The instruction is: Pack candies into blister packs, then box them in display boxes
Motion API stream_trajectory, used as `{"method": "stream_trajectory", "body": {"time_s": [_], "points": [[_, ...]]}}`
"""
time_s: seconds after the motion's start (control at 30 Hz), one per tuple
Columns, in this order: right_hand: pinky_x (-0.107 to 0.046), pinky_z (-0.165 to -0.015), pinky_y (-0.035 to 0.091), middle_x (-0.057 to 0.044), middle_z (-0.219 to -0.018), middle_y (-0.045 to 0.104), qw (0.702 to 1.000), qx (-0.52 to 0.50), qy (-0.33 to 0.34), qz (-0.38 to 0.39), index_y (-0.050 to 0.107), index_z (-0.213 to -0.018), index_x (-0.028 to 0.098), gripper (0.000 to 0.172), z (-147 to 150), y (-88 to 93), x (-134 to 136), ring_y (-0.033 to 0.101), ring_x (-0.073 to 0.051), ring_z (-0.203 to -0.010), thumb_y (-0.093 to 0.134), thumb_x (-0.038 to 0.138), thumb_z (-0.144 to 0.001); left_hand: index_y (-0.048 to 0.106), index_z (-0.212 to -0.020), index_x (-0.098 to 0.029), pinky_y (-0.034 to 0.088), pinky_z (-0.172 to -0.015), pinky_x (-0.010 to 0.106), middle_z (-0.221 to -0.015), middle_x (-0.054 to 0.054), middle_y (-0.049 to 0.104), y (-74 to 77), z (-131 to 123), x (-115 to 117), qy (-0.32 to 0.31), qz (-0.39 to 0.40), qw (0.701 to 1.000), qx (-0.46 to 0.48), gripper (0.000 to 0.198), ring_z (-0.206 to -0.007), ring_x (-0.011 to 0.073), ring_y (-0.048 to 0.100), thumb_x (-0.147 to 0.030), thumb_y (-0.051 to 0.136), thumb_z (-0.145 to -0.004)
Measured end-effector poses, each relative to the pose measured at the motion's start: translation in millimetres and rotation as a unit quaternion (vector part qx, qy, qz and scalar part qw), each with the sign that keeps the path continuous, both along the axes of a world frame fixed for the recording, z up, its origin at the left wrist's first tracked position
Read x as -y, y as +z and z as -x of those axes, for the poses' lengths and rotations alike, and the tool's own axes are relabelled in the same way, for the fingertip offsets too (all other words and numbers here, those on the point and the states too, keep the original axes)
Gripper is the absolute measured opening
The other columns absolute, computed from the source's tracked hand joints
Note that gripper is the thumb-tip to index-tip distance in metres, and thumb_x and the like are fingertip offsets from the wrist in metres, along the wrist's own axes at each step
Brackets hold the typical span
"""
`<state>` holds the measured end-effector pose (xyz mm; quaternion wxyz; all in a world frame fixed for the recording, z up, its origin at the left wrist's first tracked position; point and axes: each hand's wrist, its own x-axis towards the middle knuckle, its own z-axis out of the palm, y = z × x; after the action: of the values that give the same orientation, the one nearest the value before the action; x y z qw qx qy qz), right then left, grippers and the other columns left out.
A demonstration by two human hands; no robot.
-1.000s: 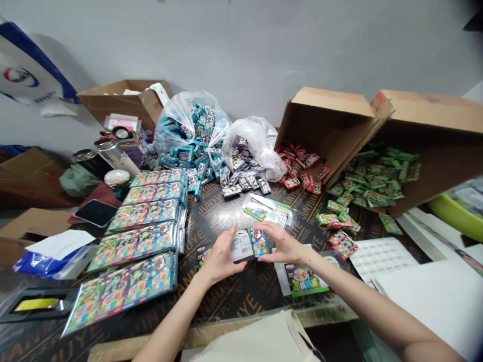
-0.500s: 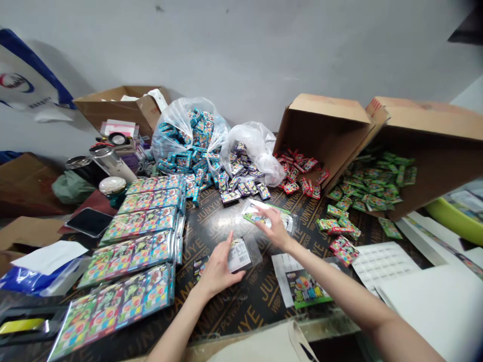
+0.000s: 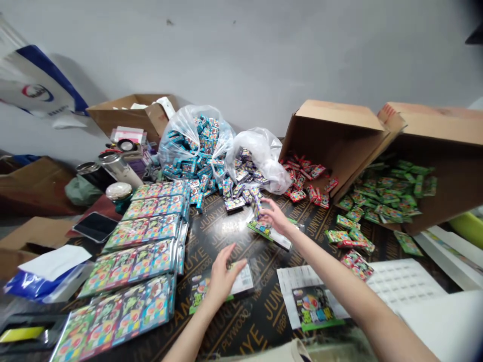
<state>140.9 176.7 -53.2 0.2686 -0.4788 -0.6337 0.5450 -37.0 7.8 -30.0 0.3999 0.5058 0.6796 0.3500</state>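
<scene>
My right hand (image 3: 276, 218) pinches a small purple packet (image 3: 257, 207), tilted on end at the front of the purple pile. Beneath that hand lies a printed card in a clear sleeve (image 3: 267, 233), green along one edge. My left hand (image 3: 222, 275) is held with thumb and fingers apart over another sleeved card (image 3: 244, 277), hiding its middle. Whether the left fingers touch that card I cannot tell. More purple packets (image 3: 236, 202) spill from a clear plastic bag (image 3: 260, 146) just behind my right hand.
Stacked printed packs (image 3: 116, 314) run along the left. Blue packets (image 3: 204, 173) fill another bag. Red packets (image 3: 298, 195) and green packets (image 3: 388, 198) lie in tipped cardboard boxes (image 3: 339, 118). A dark printed card (image 3: 315, 306) rests on white paper near my right forearm. A phone (image 3: 95, 227) lies left.
My right hand has closed on a purple packet above the far card. My left hand's fingers have curled and its thumb has lifted. The view has shifted slightly.
</scene>
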Motion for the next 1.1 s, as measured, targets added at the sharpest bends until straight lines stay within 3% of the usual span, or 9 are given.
{"method": "stream_trajectory", "body": {"time_s": [0.1, 0.2, 0.33, 0.4, 0.47, 0.53, 0.63, 0.8, 1.1], "points": [[-0.040, -0.077, 0.049, -0.007, -0.095, 0.061, 0.939, -0.228, 0.134, 0.222, 0.037, -0.118, 0.019, 0.040, 0, 15.2, 61, 0.064, -0.018, -0.080, 0.039, 0.035, -0.081, 0.060, -0.107, -0.014, 0.045, -0.081, 0.034, -0.104, 0.011, 0.064, 12.2, -15, -16, 0.086, 0.072, 0.953, 0.282, 0.046, -0.091, 0.0200, 0.060, -0.048, 0.052, -0.077], [-0.043, -0.080, 0.048, -0.009, -0.103, 0.059, 0.908, -0.267, 0.124, 0.297, 0.039, -0.113, 0.020, 0.037, -9, 25.8, 103, 0.062, -0.020, -0.088, 0.042, 0.040, -0.081, 0.067, -0.078, -0.010, 0.046, -0.065, 0.025, -0.075, 0.007, 0.068, 17.3, -25, -22, 0.135, 0.110, 0.899, 0.402, 0.036, -0.065, 0.0138, 0.060, -0.044, 0.065, -0.067], [-0.045, -0.098, 0.034, -0.010, -0.131, 0.040, 0.990, -0.124, 0.056, 0.026, 0.030, -0.125, 0.026, 0.072, -24, 39.2, 116, 0.040, -0.025, -0.121, 0.066, 0.043, -0.065, 0.066, -0.065, -0.010, 0.045, -0.061, 0.025, -0.061, 0.003, 0.066, 18.3, -30, -15, 0.135, 0.130, 0.895, 0.406, 0.027, -0.056, 0.0120, 0.057, -0.036, 0.072, -0.060], [-0.045, -0.105, 0.023, -0.009, -0.139, 0.028, 0.988, -0.045, 0.107, -0.107, 0.027, -0.131, 0.025, 0.089, -27, 47.4, 116, 0.026, -0.026, -0.129, 0.073, 0.035, -0.056, 0.066, -0.065, -0.010, 0.045, -0.060, 0.025, -0.060, 0.002, 0.065, 19.2, -31, -11, 0.112, 0.140, 0.898, 0.402, 0.026, -0.054, 0.0121, 0.057, -0.036, 0.071, -0.061], [-0.042, -0.105, 0.022, -0.009, -0.134, 0.034, 0.972, -0.004, 0.155, -0.179, 0.029, -0.131, 0.023, 0.085, -28, 53.6, 117, 0.030, -0.026, -0.126, 0.071, 0.029, -0.056, 0.067, -0.066, -0.010, 0.045, -0.061, 0.026, -0.061, 0.003, 0.065, 20.4, -30, -8, 0.084, 0.153, 0.901, 0.398, 0.027, -0.055, 0.0127, 0.057, -0.036, 0.071, -0.061], [-0.040, -0.101, 0.027, -0.008, -0.124, 0.045, 0.962, 0.022, 0.161, -0.222, 0.035, -0.126, 0.022, 0.077, -29, 54.6, 118, 0.039, -0.025, -0.117, 0.068, 0.027, -0.056, 0.068, -0.072, -0.010, 0.045, -0.068, 0.029, -0.070, 0.006, 0.067, 21.1, -24, -5, 0.035, 0.137, 0.931, 0.338, 0.029, -0.063, 0.0157, 0.059, -0.038, 0.068, -0.064], [-0.041, -0.095, 0.029, -0.008, -0.113, 0.051, 0.951, 0.092, 0.127, -0.265, 0.043, -0.118, 0.021, 0.069, -34, 43.7, 119, 0.044, -0.027, -0.108, 0.067, 0.033, -0.055, 0.063, -0.103, -0.015, 0.038, -0.090, 0.039, -0.104, 0.011, 0.063, 18.4, -6, 2, -0.082, 0.038, 0.992, 0.084, 0.048, -0.096, 0.0240, 0.055, -0.042, 0.067, -0.063], [-0.044, -0.095, 0.023, -0.009, -0.108, 0.055, 0.936, 0.183, 0.100, -0.285, 0.046, -0.114, 0.019, 0.068, -45, 11.1, 125, 0.047, -0.028, -0.103, 0.068, 0.045, -0.055, 0.032, -0.134, -0.025, 0.015, -0.103, 0.052, -0.121, 0.010, 0.049, 3.2, 14, 23, -0.253, 0.004, 0.931, -0.264, 0.100, -0.114, 0.0301, 0.041, -0.037, 0.076, -0.045], [-0.042, -0.094, 0.025, -0.009, -0.113, 0.053, 0.952, 0.100, 0.152, -0.246, 0.040, -0.119, 0.019, 0.084, -45, 3.7, 136, 0.048, -0.026, -0.104, 0.073, 0.049, -0.049, 0.010, -0.140, -0.021, 0.021, -0.104, 0.047, -0.119, 0.008, 0.048, 1.3, 25, 23, -0.260, -0.051, 0.931, -0.253, 0.100, -0.113, 0.0263, 0.043, -0.025, 0.065, -0.056]]}}
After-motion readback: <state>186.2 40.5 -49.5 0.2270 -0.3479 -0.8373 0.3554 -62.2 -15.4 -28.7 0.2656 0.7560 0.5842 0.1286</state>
